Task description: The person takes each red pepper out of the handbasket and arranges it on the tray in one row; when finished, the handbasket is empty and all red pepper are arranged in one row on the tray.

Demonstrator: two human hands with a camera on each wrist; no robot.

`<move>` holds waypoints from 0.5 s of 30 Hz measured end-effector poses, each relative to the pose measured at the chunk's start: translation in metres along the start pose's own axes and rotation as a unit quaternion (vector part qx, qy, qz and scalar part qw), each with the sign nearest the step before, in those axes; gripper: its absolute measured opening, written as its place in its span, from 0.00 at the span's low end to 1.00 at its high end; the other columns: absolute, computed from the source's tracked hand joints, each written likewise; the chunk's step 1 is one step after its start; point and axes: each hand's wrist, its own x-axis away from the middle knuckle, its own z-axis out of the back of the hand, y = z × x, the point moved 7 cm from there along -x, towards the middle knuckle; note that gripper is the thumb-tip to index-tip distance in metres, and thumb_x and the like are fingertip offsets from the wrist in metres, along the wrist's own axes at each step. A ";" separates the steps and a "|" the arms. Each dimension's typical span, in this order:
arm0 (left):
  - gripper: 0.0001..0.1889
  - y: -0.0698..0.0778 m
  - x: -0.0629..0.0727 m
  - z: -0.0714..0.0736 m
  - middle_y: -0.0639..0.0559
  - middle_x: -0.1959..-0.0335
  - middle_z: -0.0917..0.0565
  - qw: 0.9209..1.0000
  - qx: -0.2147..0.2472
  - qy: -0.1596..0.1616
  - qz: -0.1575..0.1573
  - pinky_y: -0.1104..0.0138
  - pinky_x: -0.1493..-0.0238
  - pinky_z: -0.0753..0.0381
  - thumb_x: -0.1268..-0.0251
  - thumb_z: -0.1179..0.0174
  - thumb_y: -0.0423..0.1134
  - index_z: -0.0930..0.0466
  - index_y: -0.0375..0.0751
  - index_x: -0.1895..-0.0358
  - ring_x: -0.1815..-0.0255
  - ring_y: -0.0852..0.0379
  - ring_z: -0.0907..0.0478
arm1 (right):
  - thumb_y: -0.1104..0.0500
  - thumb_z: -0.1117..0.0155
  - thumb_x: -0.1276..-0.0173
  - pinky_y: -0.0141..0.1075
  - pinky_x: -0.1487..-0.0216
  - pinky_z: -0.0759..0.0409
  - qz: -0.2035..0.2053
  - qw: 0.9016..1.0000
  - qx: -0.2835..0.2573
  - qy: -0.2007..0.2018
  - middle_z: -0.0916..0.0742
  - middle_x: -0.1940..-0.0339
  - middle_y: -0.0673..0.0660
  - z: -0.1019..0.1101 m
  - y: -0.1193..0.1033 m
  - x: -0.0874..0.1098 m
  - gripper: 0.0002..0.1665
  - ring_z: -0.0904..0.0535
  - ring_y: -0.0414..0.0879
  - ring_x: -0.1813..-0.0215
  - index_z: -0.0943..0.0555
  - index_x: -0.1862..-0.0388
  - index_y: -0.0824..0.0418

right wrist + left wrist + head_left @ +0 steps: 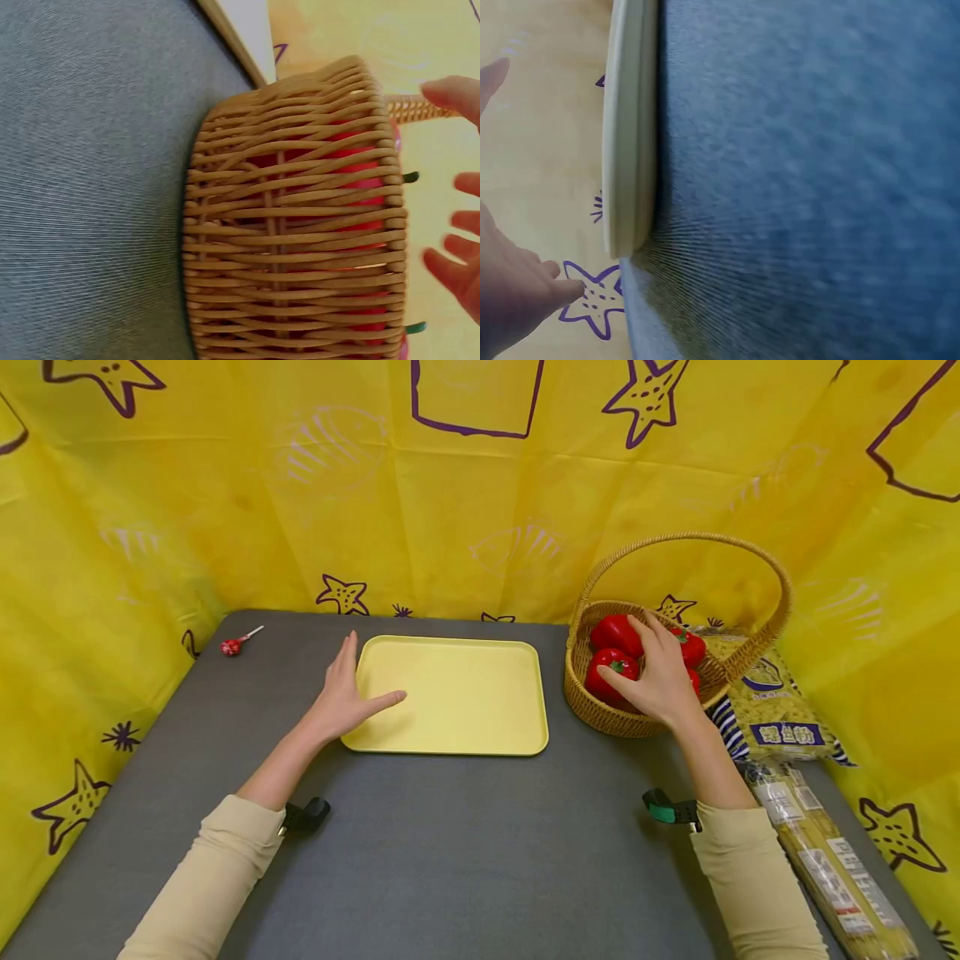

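Note:
My left hand [341,703] hovers at the left end of a yellow tray [457,697], thumb spread wide from straight fingers, holding nothing. In the left wrist view the tray's edge [630,135] stands beside part of that hand [514,289]. A wicker basket [611,718] with a tall handle holds several red bell peppers [611,675]. Over the basket is my right hand [662,681], its thumb and fingers spread apart above the peppers. In the right wrist view a gap shows between the right fingers [457,262] and the basket's rim [394,225].
A red-wrapped lollipop [232,647] lies at the table's back left. Right of the basket are a bag of dry noodles [780,710] and a long noodle pack [832,860]. Yellow patterned cloth [450,527] surrounds the grey table [480,860].

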 end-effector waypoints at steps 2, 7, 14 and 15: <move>0.67 -0.004 0.001 -0.003 0.41 0.21 0.69 1.000 0.002 -0.019 0.006 0.33 0.33 0.56 0.48 0.35 0.68 0.79 0.47 0.23 0.24 0.32 0.66 | 0.43 0.31 0.39 0.68 0.32 0.51 -0.007 1.000 0.005 -0.028 0.44 0.22 0.64 -0.002 -0.001 -0.002 0.52 0.52 0.65 0.24 0.43 0.23 0.61; 0.68 -0.013 0.006 -0.010 0.38 0.22 0.71 0.998 0.009 -0.063 0.014 0.33 0.33 0.59 0.48 0.33 0.66 0.81 0.45 0.24 0.25 0.30 0.69 | 0.41 0.30 0.40 0.66 0.32 0.50 -0.024 0.996 0.018 -0.081 0.42 0.23 0.65 -0.008 -0.002 -0.005 0.54 0.49 0.67 0.25 0.43 0.24 0.62; 0.69 -0.022 0.010 -0.015 0.36 0.23 0.74 0.993 0.025 -0.110 0.026 0.39 0.30 0.58 0.48 0.32 0.64 0.81 0.38 0.25 0.23 0.37 0.71 | 0.43 0.29 0.41 0.62 0.31 0.45 -0.018 0.993 0.026 -0.113 0.39 0.25 0.69 -0.013 -0.003 -0.006 0.54 0.45 0.65 0.26 0.42 0.25 0.66; 0.69 -0.023 0.010 -0.016 0.35 0.23 0.74 0.993 0.027 -0.113 0.025 0.39 0.29 0.58 0.48 0.31 0.63 0.81 0.38 0.25 0.23 0.37 0.71 | 0.43 0.29 0.40 0.62 0.31 0.44 -0.019 0.992 0.026 -0.118 0.38 0.25 0.70 -0.014 -0.003 -0.006 0.54 0.44 0.66 0.26 0.43 0.25 0.67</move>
